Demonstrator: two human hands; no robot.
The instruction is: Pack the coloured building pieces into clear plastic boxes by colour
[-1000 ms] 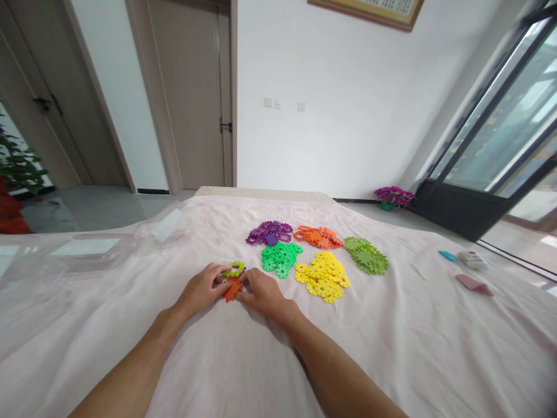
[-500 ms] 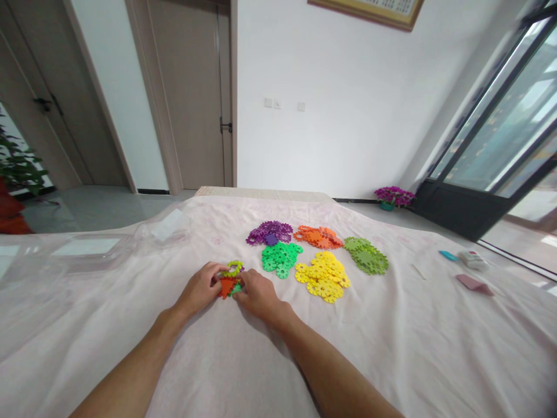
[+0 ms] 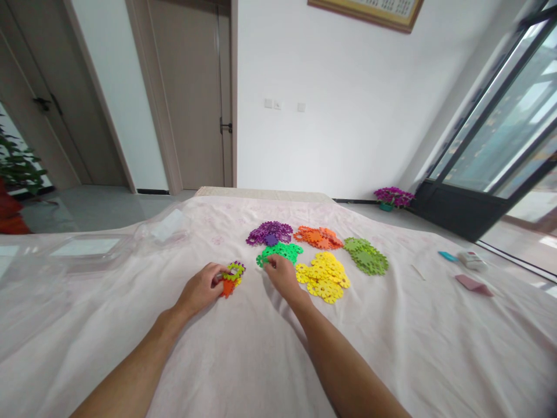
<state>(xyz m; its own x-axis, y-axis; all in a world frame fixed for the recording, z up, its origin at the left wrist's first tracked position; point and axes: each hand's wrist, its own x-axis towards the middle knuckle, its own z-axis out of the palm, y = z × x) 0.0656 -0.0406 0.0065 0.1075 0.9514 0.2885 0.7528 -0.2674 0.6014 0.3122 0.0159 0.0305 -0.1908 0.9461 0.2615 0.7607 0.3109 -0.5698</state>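
Observation:
My left hand (image 3: 202, 288) is closed around the edge of a small cluster of interlocking plastic discs. A lime-and-purple ring (image 3: 235, 271) forms the top of that cluster, with an orange toothed disc (image 3: 228, 287) below and a bit of yellow beside it. Over the near side of the green flower-disc pile (image 3: 285, 251) is my right hand (image 3: 281, 273), its fingers pinched at a green flower disc (image 3: 260, 261) on the pile's left edge. The right fingertips partly hide that disc. Yellow flower discs (image 3: 325, 277) lie just right of my right hand.
Behind are piles of purple discs (image 3: 272, 232) and orange discs (image 3: 317, 236), with olive-green discs (image 3: 366, 256) farther right. Clear plastic containers (image 3: 91, 246) stand on the left of the cloth-covered table (image 3: 226, 360). A white box (image 3: 472, 260) and pink cloth (image 3: 474, 285) lie far right.
My right hand has moved away from the cluster, right and forward to the green pile. The green piece at the cluster is gone from there. My left hand has stayed in place.

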